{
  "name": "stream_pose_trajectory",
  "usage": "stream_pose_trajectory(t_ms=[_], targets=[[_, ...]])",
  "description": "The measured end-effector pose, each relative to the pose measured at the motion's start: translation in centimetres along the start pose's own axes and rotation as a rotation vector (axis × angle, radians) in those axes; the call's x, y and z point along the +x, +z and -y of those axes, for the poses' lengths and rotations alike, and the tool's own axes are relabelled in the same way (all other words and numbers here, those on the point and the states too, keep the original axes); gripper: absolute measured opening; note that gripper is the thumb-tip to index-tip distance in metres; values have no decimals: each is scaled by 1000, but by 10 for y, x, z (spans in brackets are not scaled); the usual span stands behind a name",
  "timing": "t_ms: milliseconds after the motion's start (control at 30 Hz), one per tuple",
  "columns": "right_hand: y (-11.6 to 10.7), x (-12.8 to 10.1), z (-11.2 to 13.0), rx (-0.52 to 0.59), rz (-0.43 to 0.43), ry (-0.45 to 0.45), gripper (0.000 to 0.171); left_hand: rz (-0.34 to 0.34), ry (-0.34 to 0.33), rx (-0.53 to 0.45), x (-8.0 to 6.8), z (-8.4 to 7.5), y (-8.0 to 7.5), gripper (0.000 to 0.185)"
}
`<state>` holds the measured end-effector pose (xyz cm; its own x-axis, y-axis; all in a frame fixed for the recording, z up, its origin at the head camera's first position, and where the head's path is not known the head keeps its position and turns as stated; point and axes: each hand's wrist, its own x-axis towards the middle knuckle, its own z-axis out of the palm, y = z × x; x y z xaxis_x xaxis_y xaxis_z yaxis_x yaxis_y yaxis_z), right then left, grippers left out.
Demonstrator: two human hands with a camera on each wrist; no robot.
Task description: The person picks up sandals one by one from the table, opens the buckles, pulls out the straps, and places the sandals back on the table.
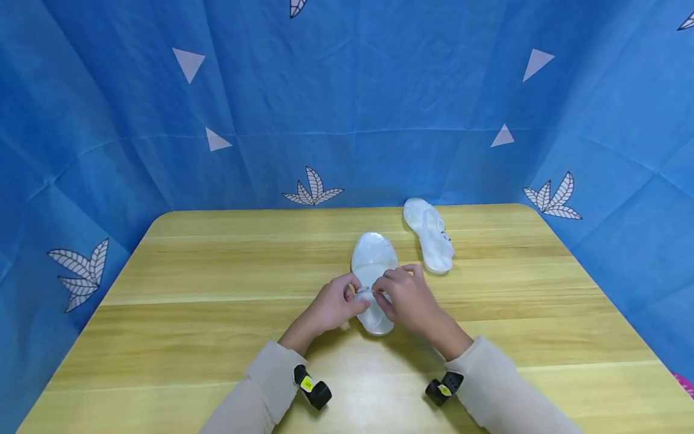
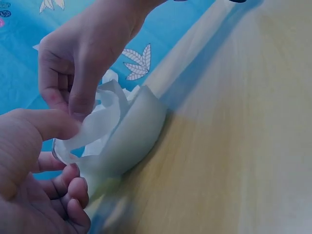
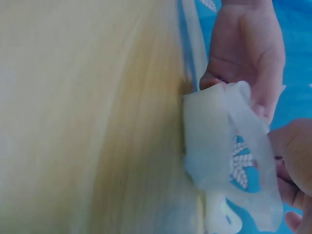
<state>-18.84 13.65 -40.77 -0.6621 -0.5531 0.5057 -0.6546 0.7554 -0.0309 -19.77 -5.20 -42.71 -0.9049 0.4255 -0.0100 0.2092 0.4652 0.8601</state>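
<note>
A white, slightly see-through sandal (image 1: 374, 250) lies on the table with its long side running away from me. My left hand (image 1: 333, 306) pinches the sandal's strap (image 2: 100, 124) from the left, thumb above and fingers below. From the right, my right hand (image 1: 409, 301) pinches the same strap between thumb and fingers, close to the left fingertips. The strap stands up in a loop above the sole (image 3: 207, 141). Fingers partly hide the small fastening where the hands meet.
Another white sandal (image 1: 428, 235), with a small dark-marked buckle on its side, lies farther back to the right on the wooden table (image 1: 217, 343). A blue patterned cloth (image 1: 347, 90) hangs behind the table and along both sides.
</note>
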Motion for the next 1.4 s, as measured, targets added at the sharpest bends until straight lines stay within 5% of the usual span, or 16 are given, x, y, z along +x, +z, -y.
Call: stream_pose_trajectory(t_ms=[400, 967, 1400], targets=[[-9, -16, 24, 49, 24, 15, 10, 75, 42, 103, -23, -7, -2, 20], [-16, -29, 36, 104, 50, 22, 11, 160, 19, 147, -39, -14, 1, 20], [-26, -35, 41, 139, 98, 23, 11, 210, 80, 197, -47, -20, -1, 19]])
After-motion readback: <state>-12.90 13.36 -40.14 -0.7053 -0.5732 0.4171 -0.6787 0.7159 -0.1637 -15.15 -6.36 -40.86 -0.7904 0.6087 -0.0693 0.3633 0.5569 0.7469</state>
